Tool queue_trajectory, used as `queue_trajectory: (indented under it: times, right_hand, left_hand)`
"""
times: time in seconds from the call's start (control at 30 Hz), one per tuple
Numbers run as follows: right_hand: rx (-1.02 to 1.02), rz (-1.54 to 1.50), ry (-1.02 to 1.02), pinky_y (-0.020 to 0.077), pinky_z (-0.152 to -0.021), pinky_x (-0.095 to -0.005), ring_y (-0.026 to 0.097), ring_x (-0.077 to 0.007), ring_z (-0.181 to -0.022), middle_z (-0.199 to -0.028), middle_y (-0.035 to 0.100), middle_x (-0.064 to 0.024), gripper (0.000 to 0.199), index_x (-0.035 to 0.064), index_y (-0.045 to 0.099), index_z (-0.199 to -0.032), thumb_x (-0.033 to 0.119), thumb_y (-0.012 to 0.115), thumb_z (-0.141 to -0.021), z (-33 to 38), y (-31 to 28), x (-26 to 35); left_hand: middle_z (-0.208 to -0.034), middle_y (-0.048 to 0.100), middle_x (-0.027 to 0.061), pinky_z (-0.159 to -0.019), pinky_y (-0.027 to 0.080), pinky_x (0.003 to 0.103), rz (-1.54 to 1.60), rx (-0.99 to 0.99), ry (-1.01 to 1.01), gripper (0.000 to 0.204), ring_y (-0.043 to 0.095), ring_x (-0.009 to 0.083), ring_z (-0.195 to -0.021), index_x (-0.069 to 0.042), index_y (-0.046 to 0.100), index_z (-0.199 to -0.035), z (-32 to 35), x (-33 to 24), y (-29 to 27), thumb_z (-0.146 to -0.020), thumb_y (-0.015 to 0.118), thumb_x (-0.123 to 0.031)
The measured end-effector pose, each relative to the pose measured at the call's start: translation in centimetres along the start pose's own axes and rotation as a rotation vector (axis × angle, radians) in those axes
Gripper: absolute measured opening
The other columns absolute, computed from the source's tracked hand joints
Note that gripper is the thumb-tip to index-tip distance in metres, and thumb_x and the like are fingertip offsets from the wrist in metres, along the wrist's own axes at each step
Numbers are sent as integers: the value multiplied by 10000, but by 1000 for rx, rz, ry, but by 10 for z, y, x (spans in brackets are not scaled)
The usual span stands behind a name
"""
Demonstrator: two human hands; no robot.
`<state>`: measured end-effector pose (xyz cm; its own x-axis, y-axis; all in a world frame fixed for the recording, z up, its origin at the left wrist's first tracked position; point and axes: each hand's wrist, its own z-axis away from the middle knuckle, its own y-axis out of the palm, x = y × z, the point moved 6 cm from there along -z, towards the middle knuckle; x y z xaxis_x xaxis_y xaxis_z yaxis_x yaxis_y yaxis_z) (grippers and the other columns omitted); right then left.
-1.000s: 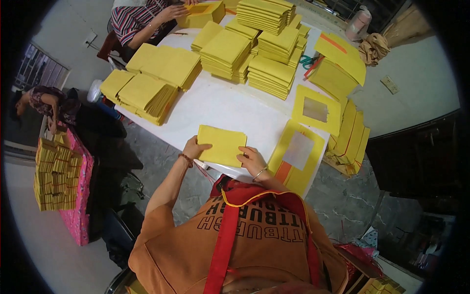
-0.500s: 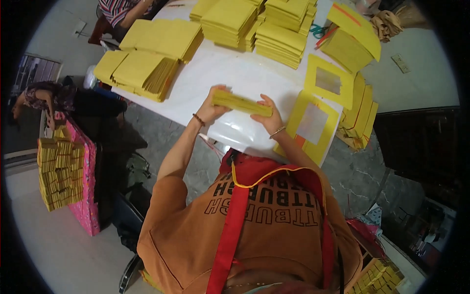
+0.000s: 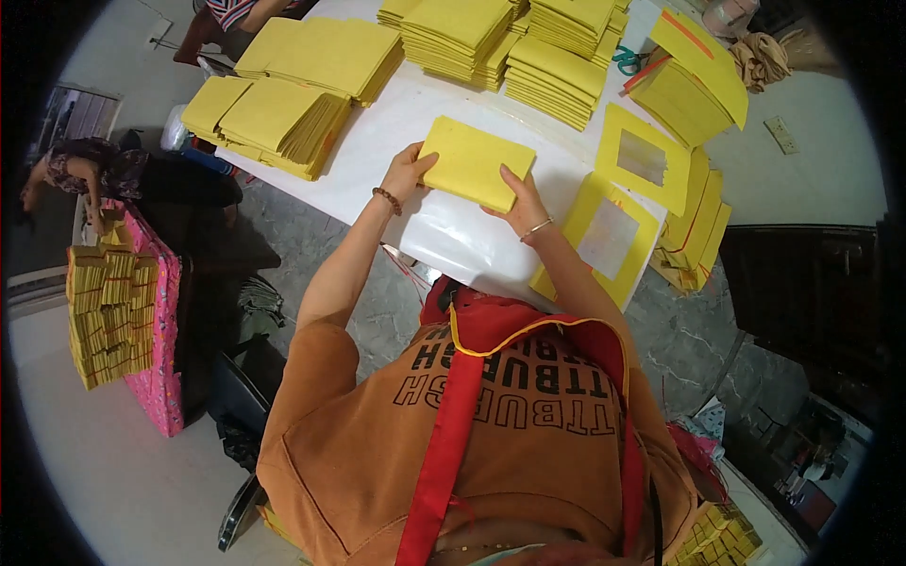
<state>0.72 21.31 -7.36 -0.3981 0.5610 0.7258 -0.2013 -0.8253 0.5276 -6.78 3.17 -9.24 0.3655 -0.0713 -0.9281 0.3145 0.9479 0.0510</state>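
Observation:
Between my two hands is a stack of yellow paper, its broad face turned up above the white table. My left hand is closed on the stack's left edge, thumb on top. On its right edge my right hand grips with the thumb over the face and fingers beneath. Right of that hand lie two yellow sheets with pale rectangular centres, a nearer sheet and a farther sheet.
Yellow paper piles stand at the table's left and back. Teal-handled scissors lie near an upright yellow bundle at the back right. Far left, a person bends by a pink-covered surface with stacked yellow bundles.
The stack has tipped from edge-on to showing its broad top face. Both hands still hold its ends, with the thumbs now on top.

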Motion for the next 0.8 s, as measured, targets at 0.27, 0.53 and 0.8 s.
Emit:
queue_trajectory:
  times: [0.27, 0.53, 0.8]
  right_hand:
    - [-122, 260, -267, 484, -731, -416, 492, -245, -995, -1197, 366, -108, 785, 147, 56, -1305, 123, 615, -755, -17, 7, 19]
    - [-259, 95, -76, 458, -787, -398, 493, -250, -984, -1216, 357, -143, 838, 137, -12, -1328, 140, 607, -763, -13, -12, 5]
    - [-277, 274, -363, 422, -769, -265, 514, -160, -930, -1132, 455, -70, 437, 74, 429, -1192, 142, 572, -784, 80, -74, 64]
  left_hand:
    - [-891, 589, 43, -526, 422, 202, -6, -47, -41, 423, 548, 85, -656, -19, 423, -1191, -14, -13, 7, -843, 497, -248]
    - [-880, 599, 56, -563, 453, 226, -66, -76, 31, 347, 568, 104, -708, -20, 470, -1151, -34, -15, -6, -842, 489, -178]
    - [-900, 592, 194, -723, 445, 362, -811, -361, 161, 336, 569, 316, -820, -23, 541, -1053, -45, -17, -31, -769, 532, -202]
